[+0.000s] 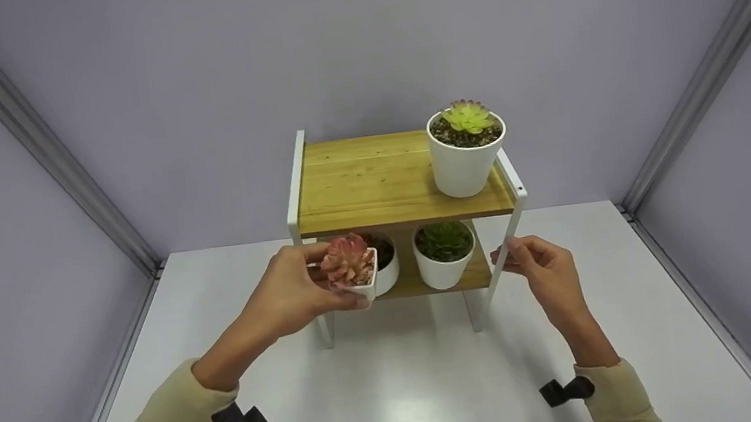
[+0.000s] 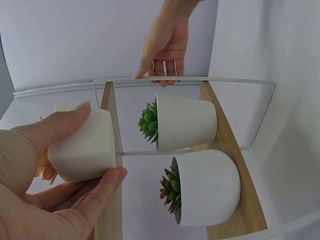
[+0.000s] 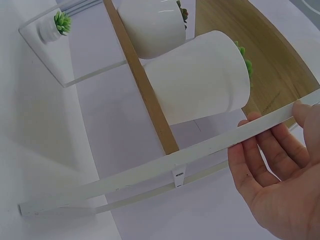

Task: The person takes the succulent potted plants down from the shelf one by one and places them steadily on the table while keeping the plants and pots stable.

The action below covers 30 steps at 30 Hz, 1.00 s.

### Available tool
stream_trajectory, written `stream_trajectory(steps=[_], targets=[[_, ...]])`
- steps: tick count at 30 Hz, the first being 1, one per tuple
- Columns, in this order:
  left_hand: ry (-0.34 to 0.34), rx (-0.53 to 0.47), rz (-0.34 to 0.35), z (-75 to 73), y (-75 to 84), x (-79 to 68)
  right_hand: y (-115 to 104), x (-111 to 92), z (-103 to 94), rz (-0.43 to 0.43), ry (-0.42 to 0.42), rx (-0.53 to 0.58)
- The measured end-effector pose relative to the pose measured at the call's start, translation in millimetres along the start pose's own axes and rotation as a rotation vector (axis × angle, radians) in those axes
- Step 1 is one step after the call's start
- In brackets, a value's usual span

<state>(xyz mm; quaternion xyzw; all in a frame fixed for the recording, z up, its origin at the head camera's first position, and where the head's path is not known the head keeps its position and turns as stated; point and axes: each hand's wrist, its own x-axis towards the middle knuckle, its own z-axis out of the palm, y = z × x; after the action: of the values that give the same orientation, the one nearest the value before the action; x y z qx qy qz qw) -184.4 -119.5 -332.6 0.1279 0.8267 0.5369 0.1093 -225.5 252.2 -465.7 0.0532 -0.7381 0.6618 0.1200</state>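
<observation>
My left hand holds a small white square pot between thumb and fingers. A pinkish-red succulent grows from the pot, with pebbles around it. In the head view this pot is in front of the left end of a two-tier wooden shelf, overlapping a round white pot on the lower tier. My right hand pinches the white metal leg at the shelf's right side, thumb on one face and fingers behind. Beside it on the lower tier stands a white pot with a green succulent.
On the top tier, at the right, stands a larger white pot with a yellow-green succulent. A small potted green plant shows past the shelf in the right wrist view. The shelf stands on a white surface with grey walls around.
</observation>
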Motion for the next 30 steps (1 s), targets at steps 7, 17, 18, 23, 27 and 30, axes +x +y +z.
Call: stream_trajectory(steps=[7,17,18,23,27,30], targets=[[0.018,0.013,-0.006,-0.9,-9.8,-3.2,-0.5,0.1,-0.3,0.002,0.0,-0.007],[0.047,0.034,0.003,-4.5,-19.5,-8.0,0.4,0.3,1.0,-0.011,0.001,0.028],[0.051,0.035,0.005,-5.1,-20.8,-8.7,0.3,0.3,1.1,-0.011,-0.001,0.032],[0.07,0.035,0.002,-8.5,-26.0,-12.1,0.6,0.2,0.9,-0.006,-0.001,0.036],[0.074,0.032,0.004,-9.9,-28.6,-14.6,0.9,-0.2,0.2,-0.004,0.002,0.026],[0.076,0.026,0.006,-10.6,-30.5,-16.3,1.2,-0.8,0.0,-0.003,0.0,0.018]])
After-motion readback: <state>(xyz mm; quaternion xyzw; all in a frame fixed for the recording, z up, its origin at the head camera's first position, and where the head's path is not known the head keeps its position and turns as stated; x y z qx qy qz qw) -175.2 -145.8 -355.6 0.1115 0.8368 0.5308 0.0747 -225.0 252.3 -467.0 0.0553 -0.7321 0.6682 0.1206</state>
